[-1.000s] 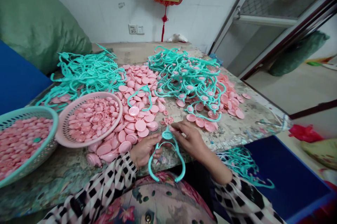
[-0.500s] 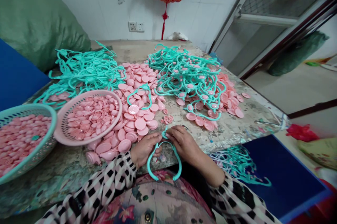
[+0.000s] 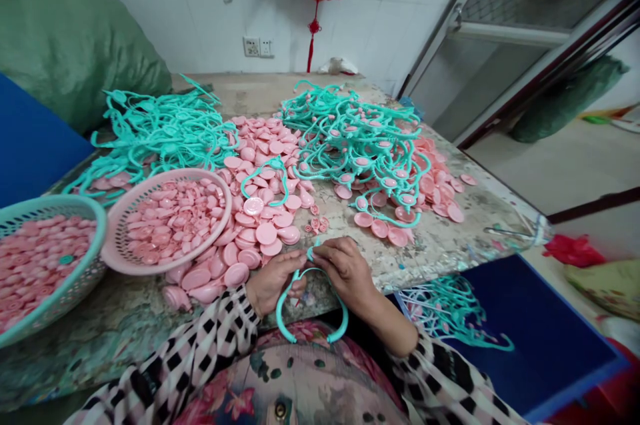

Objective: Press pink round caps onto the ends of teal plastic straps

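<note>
Low over the table's front edge I hold a turquoise plastic toy stethoscope frame (image 3: 345, 315), its two curved arms pointing toward my lap. My left hand (image 3: 277, 282) grips it near the top left, thumb and fingers closed. Across from it, my right hand (image 3: 347, 273) pinches the upper joint; the fingers cover most of that part. Just beyond my hands lie a few small pink round pieces (image 3: 316, 225). Pink oval discs (image 3: 266, 233) are heaped to the left of them, with one loose turquoise frame (image 3: 287, 185) on top.
A pink basket (image 3: 116, 258) and a green basket (image 3: 95, 272) of small pink parts stand left. Turquoise frames (image 3: 165, 128) pile up behind them. At right is a tangle of frames with pink inserts (image 3: 360, 138). A blue bin (image 3: 530, 325) stands below the table's right edge.
My right hand has shifted slightly and its fingers have closed further over the top joint. The frame's curved arms have spread a little wider. My left hand is nearly still.
</note>
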{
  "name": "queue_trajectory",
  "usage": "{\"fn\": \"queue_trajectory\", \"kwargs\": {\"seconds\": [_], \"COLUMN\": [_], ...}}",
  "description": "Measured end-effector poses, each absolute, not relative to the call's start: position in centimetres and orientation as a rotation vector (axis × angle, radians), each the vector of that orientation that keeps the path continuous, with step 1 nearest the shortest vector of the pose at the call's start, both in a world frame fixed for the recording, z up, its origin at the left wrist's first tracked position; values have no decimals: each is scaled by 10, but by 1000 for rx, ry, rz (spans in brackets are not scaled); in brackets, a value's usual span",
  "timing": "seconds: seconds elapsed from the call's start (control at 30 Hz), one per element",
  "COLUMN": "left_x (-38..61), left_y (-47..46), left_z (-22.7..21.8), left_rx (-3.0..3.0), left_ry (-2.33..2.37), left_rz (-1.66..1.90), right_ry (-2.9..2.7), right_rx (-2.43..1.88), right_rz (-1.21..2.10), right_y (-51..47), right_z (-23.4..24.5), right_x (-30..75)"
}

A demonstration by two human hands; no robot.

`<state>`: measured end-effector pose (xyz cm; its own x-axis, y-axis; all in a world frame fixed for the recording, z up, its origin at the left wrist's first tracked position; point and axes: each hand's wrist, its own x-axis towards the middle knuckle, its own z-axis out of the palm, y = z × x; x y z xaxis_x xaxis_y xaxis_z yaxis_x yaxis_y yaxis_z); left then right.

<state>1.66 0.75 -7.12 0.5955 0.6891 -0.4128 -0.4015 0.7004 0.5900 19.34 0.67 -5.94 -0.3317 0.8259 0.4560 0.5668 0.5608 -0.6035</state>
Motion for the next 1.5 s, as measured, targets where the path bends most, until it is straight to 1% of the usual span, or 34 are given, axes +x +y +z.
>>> {"fn": "queue_trajectory", "kwargs": {"seconds": [0.13,0.2,0.37,0.47,0.67,0.77,0.97,1.3,1.5], "left_x": [16,16,16,16,12,10,8,12,13], "left_y": [8,8,8,8,8,8,8,7,9], "left_z": [-69,-69,-68,-68,-70,-72,-76,-73,-73], "left_rx": [451,443,436,435,430,427,441,501,517], "left_ry": [651,642,616,602,573,555,522,536,539], "left_rz": [669,671,664,654,651,625,568,637,646], "right_ry": [-1956,-1870,-1561,-1461,-1421,-1409,-1293,-1087,-988], "right_rx": [-1192,-1233,-1270,-1251,-1216,-1210,-1245,-1048,-1013], "right_rz": [522,676,1194,1368,1456,1439,1443,1736,1805], "right_y": [5,4,3,4,1,-4,-9,-4,-6], "right_z": [-57,-57,-61,-60,-51,-48,-57,-63,-72], "right_x": [194,194,188,183,174,172,171,175,181]}}
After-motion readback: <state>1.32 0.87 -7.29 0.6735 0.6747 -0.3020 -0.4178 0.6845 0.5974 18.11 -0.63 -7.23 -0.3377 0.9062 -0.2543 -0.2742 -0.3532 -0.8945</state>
